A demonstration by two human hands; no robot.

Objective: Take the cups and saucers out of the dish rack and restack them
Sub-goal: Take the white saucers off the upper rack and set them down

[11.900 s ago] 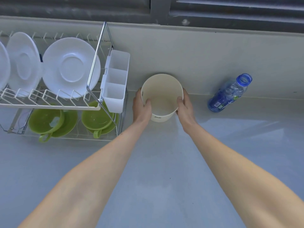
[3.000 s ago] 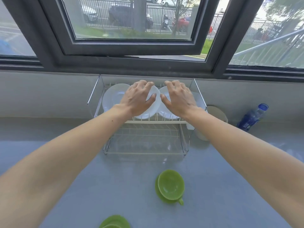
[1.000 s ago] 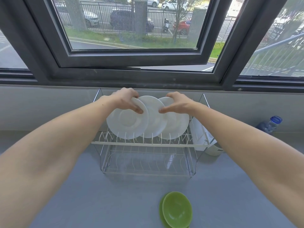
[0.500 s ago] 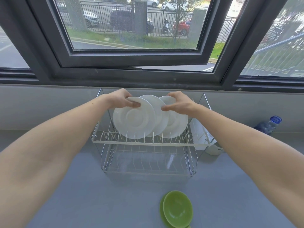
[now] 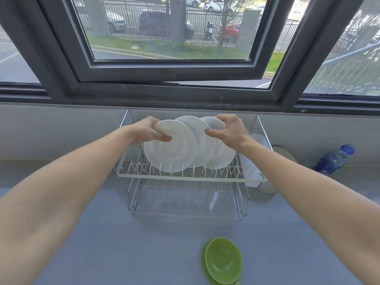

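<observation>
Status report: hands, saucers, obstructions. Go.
Left hand grips front saucer; right hand grips rear saucer. Middle saucer between, all in top rack. Nothing blocking.

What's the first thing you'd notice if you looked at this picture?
Three white saucers fanned out on the top shelf of the wire dish rack under the window, with the left hand pinching the front one and the right hand gripping the back one. Next, the bright green cup on its saucer on the grey counter nearby, and a blue bottle lying far right.
</observation>
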